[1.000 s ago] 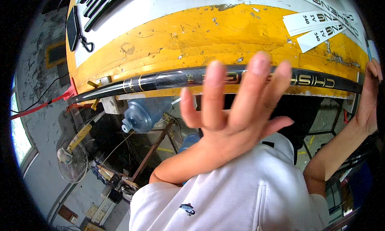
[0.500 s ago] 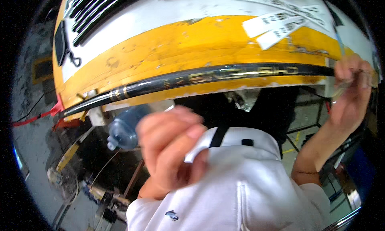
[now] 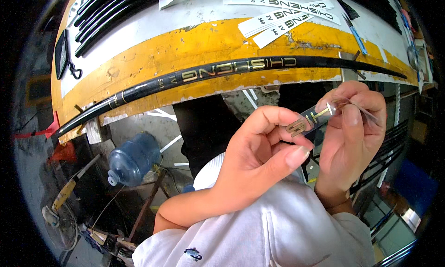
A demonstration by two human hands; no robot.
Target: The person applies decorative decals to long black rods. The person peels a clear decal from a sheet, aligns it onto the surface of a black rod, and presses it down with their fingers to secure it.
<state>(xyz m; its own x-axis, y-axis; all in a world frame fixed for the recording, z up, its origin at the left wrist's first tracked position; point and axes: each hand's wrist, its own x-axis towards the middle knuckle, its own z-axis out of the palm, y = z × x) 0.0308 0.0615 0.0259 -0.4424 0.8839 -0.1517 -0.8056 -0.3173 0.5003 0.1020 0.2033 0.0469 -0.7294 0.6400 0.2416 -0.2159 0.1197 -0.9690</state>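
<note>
In front of my chest, both hands are on a clear film strip point(image 3: 320, 115) with gold lettering. My right hand point(image 3: 350, 137) pinches it between thumb and fingers, and a loose, bent piece of film sticks out past the fingers. The strip's other end lies in the curled fingers of my left hand point(image 3: 259, 151), whose thumb points toward it. Beyond the hands, a long black tapered pole point(image 3: 148, 86) with gold lettering and rings lies along the bench's near edge, touched by neither hand.
White printed strips point(image 3: 282, 19) overlap on the yellow and white bench point(image 3: 194, 37). A blue cutter point(image 3: 356, 35) is to their right, several black poles point(image 3: 109, 17) at far left. Below the bench are a big blue water bottle point(image 3: 134, 158) and a fan point(image 3: 60, 223).
My left hand has moved right to the film strip. My right hand has come left and nearer, away from the pole's right end.
</note>
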